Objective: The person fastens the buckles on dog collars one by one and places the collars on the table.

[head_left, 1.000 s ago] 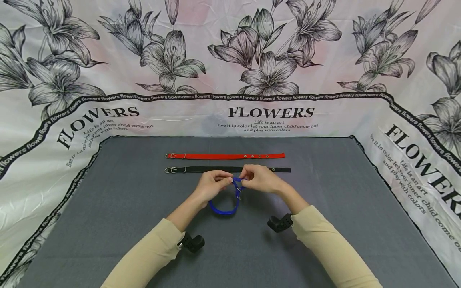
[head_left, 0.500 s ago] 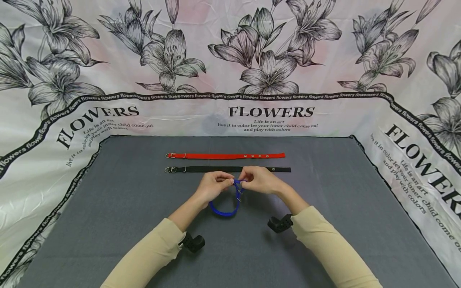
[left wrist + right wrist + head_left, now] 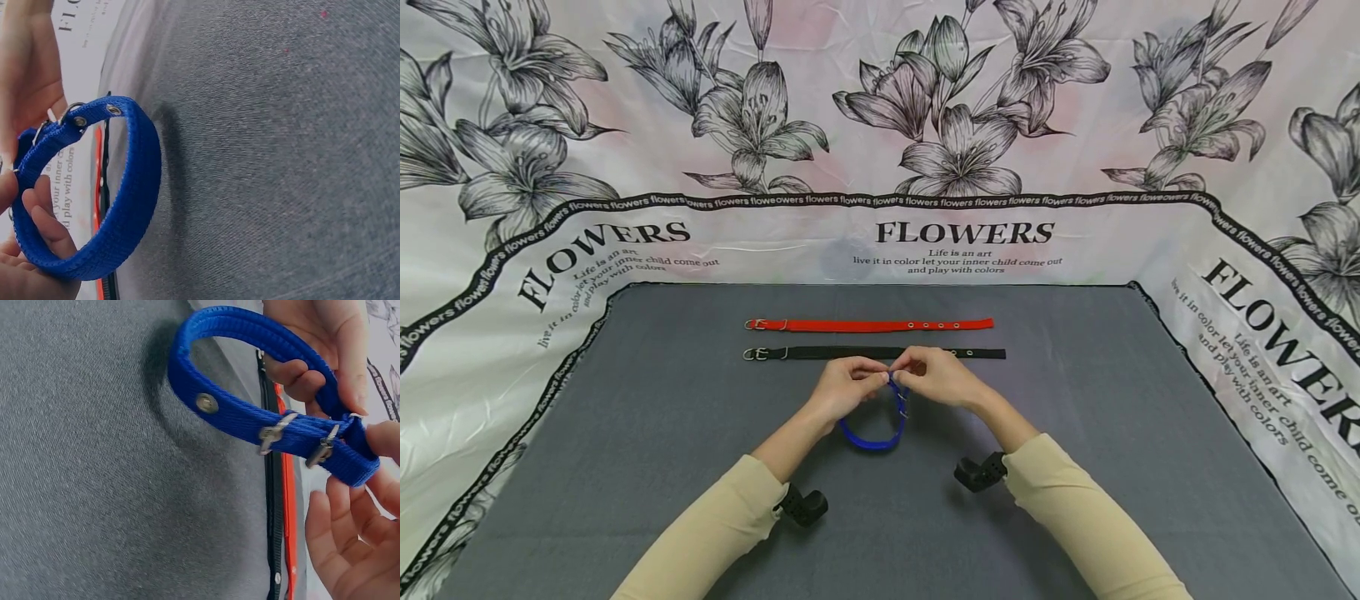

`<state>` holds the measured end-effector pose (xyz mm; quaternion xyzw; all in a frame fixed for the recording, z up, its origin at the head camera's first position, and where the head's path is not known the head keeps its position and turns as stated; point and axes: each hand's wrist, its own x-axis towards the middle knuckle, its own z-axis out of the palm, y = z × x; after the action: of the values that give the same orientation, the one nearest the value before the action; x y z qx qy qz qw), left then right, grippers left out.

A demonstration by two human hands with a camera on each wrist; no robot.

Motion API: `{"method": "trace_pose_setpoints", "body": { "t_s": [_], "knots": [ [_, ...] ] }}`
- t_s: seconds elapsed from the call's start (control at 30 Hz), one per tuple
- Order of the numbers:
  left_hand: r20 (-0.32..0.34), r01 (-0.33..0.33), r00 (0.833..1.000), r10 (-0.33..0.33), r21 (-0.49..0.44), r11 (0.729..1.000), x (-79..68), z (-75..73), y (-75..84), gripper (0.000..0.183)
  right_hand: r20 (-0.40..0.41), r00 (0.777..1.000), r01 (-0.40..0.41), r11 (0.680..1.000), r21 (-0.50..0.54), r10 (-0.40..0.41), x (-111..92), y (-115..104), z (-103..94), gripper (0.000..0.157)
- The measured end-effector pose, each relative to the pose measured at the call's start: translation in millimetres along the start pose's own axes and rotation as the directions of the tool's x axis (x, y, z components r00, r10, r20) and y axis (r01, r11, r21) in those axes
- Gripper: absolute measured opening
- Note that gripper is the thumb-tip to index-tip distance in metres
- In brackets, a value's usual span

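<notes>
A blue webbing collar (image 3: 872,445), bent into a loop, hangs between both hands above the grey cloth. My left hand (image 3: 844,390) pinches it at the top left of the loop. Thumb and fingers of my right hand (image 3: 938,377) grip the folded strap close beside the left fingertips. In the right wrist view, the metal buckle (image 3: 271,434) and an eyelet (image 3: 207,403) show on the collar's side, and the strap folds over near the right thumb. From the left wrist, the wide loop is seen side-on; the fingers partly hide the pinched part.
Behind the hands, a black collar (image 3: 842,352) lies flat, with its middle partly covered by the right hand. Farther back a red collar (image 3: 850,326) lies parallel to it. A printed flower cloth (image 3: 962,242) borders the grey cloth (image 3: 662,417).
The right fingertips have moved left, up against the left ones, and less blue strap shows between them. The loop has shifted slightly right. Both flat collars have stayed put.
</notes>
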<state>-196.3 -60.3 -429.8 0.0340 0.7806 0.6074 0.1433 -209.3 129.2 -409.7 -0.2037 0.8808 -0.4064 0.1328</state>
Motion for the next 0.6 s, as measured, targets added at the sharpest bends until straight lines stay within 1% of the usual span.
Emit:
{"method": "trace_pose_setpoints", "body": {
  "t_s": [0.07, 0.13, 0.2, 0.27, 0.4, 0.5, 0.6],
  "knots": [
    [-0.017, 0.005, 1.0, -0.006, -0.018, 1.0, 0.2, -0.6, 0.7, 0.021, -0.004, 0.999, -0.047, 0.995, 0.086, 0.047, 0.0, 1.4, 0.2, 0.017],
    [-0.034, 0.007, 0.999, -0.008, -0.029, 1.0, 0.6, -1.0, 1.4, 0.02, -0.009, 0.996, -0.087, 0.981, 0.176, 0.09, -0.1, 3.0, -0.1, 0.019],
    [-0.048, 0.013, 0.999, -0.015, -0.038, 0.999, 1.1, -1.3, 1.9, 0.019, -0.015, 0.994, -0.099, 0.966, 0.237, 0.105, -0.1, 4.5, -0.4, 0.02],
    [-0.056, 0.015, 0.998, -0.017, -0.044, 0.999, 1.5, -1.2, 1.9, 0.019, -0.018, 0.994, -0.096, 0.959, 0.265, 0.105, 0.3, 5.8, -0.5, 0.02],
    [-0.061, 0.015, 0.998, -0.018, -0.048, 0.999, 1.6, -0.3, 1.8, 0.019, -0.023, 0.996, -0.078, 0.965, 0.251, 0.087, 0.3, 6.0, -0.7, 0.017],
    [-0.061, 0.009, 0.998, -0.012, -0.043, 0.999, 1.0, 0.3, 1.9, 0.02, -0.026, 0.998, -0.058, 0.974, 0.221, 0.065, -0.1, 4.7, -0.8, 0.015],
    [-0.06, 0.007, 0.998, -0.009, -0.033, 0.999, 0.3, 0.9, 2.1, 0.02, -0.034, 0.998, -0.053, 0.982, 0.181, 0.06, -0.2, 3.7, -0.6, 0.012]
  ]
}}
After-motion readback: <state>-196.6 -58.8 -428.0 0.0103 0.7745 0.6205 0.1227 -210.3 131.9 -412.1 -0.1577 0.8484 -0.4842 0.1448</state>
